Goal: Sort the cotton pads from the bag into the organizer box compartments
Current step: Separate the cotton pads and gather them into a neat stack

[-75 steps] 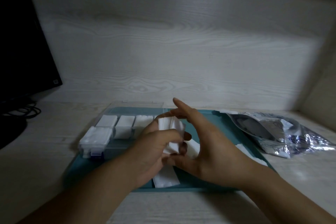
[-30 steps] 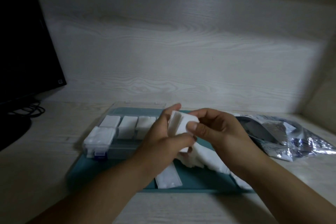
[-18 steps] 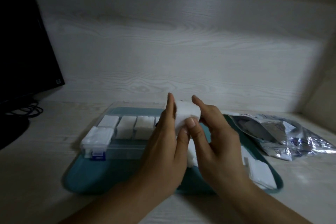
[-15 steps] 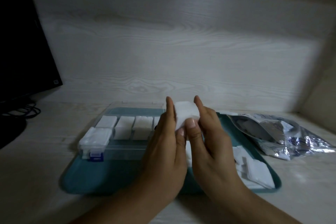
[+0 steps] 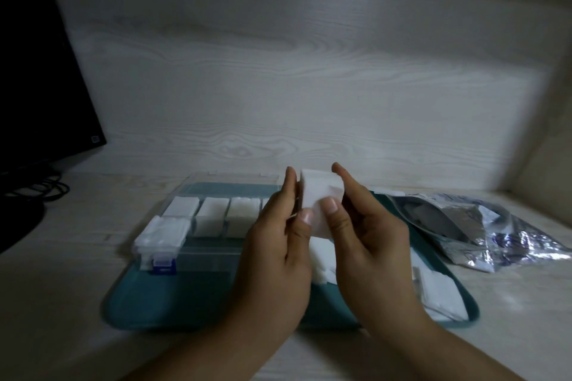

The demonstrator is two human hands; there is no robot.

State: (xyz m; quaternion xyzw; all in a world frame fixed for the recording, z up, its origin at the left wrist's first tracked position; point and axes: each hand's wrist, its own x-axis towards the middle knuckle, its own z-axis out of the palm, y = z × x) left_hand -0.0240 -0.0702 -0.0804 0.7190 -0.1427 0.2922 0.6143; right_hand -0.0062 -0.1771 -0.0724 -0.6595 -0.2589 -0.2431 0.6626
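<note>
A small stack of white cotton pads (image 5: 318,195) is held upright between both hands above the teal tray (image 5: 185,303). My left hand (image 5: 278,250) pinches its left side with thumb and fingers. My right hand (image 5: 368,244) pinches its right side the same way. The clear organizer box (image 5: 198,238) lies on the tray's left half; several of its compartments hold white pads (image 5: 213,216). More loose pads (image 5: 439,291) lie on the tray's right side and under my hands. The silver foil bag (image 5: 476,223) lies open to the right of the tray.
A dark monitor (image 5: 37,77) with cables (image 5: 40,189) stands at the far left. A pale wooden wall rises close behind the tray, and a side panel closes the right. The desk surface (image 5: 62,288) is light wood.
Both hands rose slightly with the pad stack and squared it between thumbs and fingers. Earlier the right hand gathered pads from the tray into the left hand's stack.
</note>
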